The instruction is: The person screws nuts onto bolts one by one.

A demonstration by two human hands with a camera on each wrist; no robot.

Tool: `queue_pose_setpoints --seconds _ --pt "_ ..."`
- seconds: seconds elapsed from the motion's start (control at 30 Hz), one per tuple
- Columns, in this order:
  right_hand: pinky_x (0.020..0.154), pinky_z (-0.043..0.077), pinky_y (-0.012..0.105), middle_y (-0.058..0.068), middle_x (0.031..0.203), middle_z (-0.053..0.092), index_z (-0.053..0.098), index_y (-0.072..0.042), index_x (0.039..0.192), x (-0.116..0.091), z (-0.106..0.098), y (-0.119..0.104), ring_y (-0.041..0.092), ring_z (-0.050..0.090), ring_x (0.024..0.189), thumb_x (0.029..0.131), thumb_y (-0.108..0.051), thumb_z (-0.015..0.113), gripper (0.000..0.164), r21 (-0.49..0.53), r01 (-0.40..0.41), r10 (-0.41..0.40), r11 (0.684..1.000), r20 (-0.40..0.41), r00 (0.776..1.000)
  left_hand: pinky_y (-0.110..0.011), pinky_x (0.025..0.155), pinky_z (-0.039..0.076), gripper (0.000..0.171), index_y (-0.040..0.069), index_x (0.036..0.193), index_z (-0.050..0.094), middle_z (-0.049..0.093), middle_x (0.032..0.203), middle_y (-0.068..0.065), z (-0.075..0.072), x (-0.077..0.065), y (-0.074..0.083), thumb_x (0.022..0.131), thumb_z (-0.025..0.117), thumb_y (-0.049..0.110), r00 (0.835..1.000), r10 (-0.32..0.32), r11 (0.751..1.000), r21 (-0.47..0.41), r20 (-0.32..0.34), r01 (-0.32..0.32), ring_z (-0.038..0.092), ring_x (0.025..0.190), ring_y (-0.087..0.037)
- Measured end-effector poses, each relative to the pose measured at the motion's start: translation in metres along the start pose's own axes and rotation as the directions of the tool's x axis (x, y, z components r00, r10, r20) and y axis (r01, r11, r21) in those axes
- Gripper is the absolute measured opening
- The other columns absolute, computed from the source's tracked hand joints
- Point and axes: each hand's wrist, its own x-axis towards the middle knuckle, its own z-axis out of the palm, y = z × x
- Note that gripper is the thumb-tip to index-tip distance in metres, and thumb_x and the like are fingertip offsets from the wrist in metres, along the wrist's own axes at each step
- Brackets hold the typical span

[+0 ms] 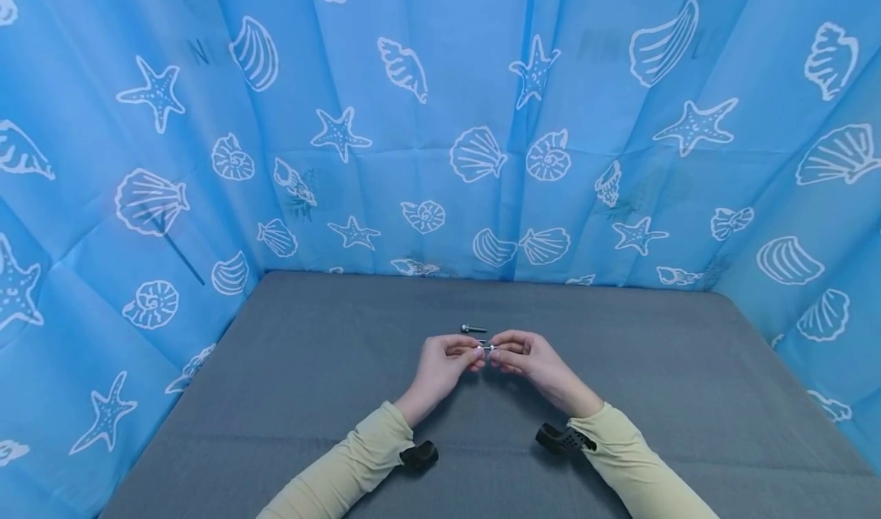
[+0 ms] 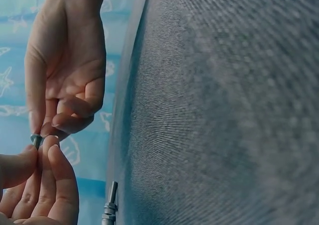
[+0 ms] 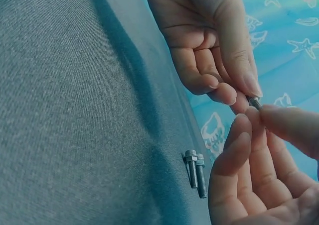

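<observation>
Over the grey table, both hands meet at a small metal bolt (image 3: 255, 103). My left hand (image 1: 443, 362) pinches one end between thumb and fingertips. From the other side, my right hand (image 1: 526, 362) pinches the opposite end the same way. Bright metal and thread show in the narrow gap between the fingertips; both ends are partly covered. In the left wrist view a wider collar of the bolt (image 2: 36, 138) sits right at the right hand's fingertips. Just beyond the hands lie two more hex-head bolts, one in front (image 3: 192, 168) and one beside it (image 3: 201, 177).
A grey cloth covers the table (image 1: 330, 328). Blue curtains (image 1: 413, 160) with white shell and starfish prints hang behind and at both sides. Black wrist mounts, left (image 1: 420, 455) and right (image 1: 560, 439), sit at the sleeve cuffs.
</observation>
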Motion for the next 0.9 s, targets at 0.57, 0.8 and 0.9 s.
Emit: queue_pose_setpoints --seconds 0.57,0.8,0.9 --pt "0.083 0.055 0.037 0.014 0.100 0.067 0.056 0.010 0.117 -0.0003 -0.0009 0.0003 0.017 0.065 0.090 0.095 -0.017 0.062 0.036 0.020 0.013 -0.014 1.000 0.035 0.999 -0.041 0.072 0.058 0.016 -0.015 0.102 0.065 0.067 0.090 -0.028 -0.0001 -0.0002 0.0005 0.089 0.063 -0.006 1.000 -0.025 1.000 -0.002 -0.001 0.025 0.066 0.084 -0.043" --pt "0.074 0.055 0.030 0.009 0.093 0.066 0.059 0.007 0.112 0.0008 0.0008 0.0000 0.015 0.064 0.084 0.098 -0.031 0.057 0.040 0.050 -0.038 0.037 0.998 0.033 0.999 -0.045 0.073 0.057 0.017 -0.017 0.102 0.064 0.066 0.091 -0.030 0.0005 0.0003 -0.0004 0.089 0.063 -0.007 1.000 -0.013 1.000 -0.015 -0.005 0.013 0.065 0.085 -0.047" --pt "0.077 0.055 0.031 0.009 0.096 0.066 0.054 0.008 0.117 0.0002 0.0002 0.0008 0.017 0.064 0.087 0.097 -0.023 0.058 0.037 0.083 -0.017 0.014 0.996 0.034 0.999 -0.048 0.075 0.056 0.017 -0.017 0.102 0.064 0.067 0.090 -0.029 -0.0001 0.0000 -0.0004 0.089 0.063 -0.006 1.000 -0.021 1.000 -0.012 -0.010 0.021 0.065 0.085 -0.046"
